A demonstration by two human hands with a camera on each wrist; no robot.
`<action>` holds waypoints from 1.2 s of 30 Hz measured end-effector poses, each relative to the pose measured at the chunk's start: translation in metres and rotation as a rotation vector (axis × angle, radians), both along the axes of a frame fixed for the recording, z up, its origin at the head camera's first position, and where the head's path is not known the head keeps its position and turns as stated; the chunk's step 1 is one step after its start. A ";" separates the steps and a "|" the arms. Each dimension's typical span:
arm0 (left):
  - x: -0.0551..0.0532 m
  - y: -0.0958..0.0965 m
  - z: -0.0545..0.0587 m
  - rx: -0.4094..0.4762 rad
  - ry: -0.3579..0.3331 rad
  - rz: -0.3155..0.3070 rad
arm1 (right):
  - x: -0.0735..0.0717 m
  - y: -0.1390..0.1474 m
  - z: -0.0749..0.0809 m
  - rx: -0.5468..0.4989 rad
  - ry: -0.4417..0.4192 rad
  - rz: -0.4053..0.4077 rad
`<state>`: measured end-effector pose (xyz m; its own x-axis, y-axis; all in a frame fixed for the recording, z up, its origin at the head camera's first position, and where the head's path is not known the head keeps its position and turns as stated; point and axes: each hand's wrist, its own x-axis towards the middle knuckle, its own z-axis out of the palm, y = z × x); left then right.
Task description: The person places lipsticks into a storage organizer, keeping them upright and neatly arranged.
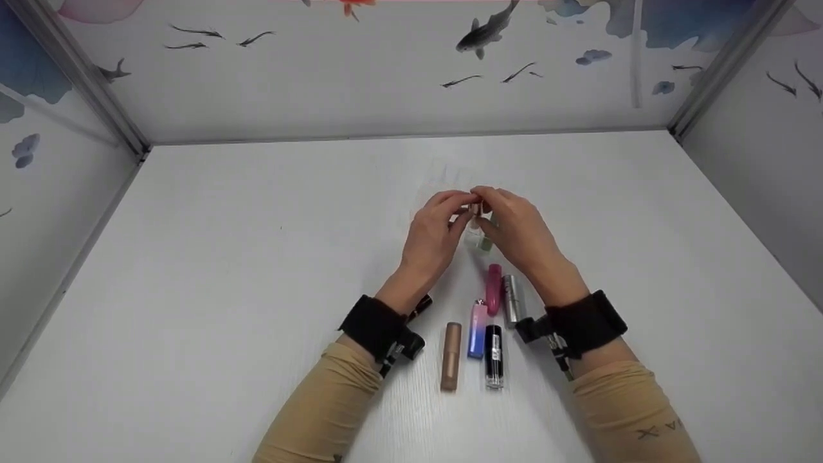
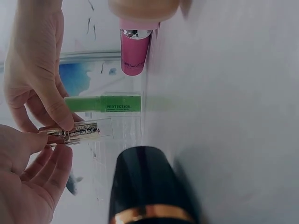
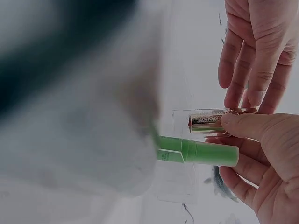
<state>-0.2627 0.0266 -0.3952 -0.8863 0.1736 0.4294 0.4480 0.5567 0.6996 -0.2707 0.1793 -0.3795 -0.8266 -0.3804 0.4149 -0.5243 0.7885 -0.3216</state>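
A gold lipstick tube (image 2: pixel 81 131) with lettering on its side stands upright, its lower end inside clear plastic. My right hand (image 1: pixel 517 225) pinches it between thumb and fingers. At its top end my left hand (image 1: pixel 434 228) holds it with thumb and fingertips. Close beside it, on the right-hand side, a green stick (image 3: pixel 212 153) stands upright with its lower part in a clear holder (image 2: pixel 135 119). Much of that holder lies behind the hands in the head view.
Nearer the person lie a magenta tube (image 1: pixel 494 289), a silver tube (image 1: pixel 513 299), a pink-and-blue tube (image 1: pixel 477 329), a black tube (image 1: pixel 494 354) and a bronze tube (image 1: pixel 451 357). A dark tube with a gold band (image 2: pixel 145 182) is partly under the left wrist. Printed panels (image 1: pixel 386 77) enclose the table.
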 end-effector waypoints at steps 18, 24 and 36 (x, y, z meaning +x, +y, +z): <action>0.002 0.000 -0.001 -0.161 -0.071 -0.084 | -0.004 0.003 -0.002 0.046 0.007 -0.040; 0.002 -0.001 -0.001 -0.174 -0.083 -0.083 | -0.005 0.003 -0.001 0.053 -0.033 -0.043; 0.004 -0.003 0.001 -0.158 -0.065 -0.100 | -0.001 0.006 0.002 0.046 -0.089 -0.054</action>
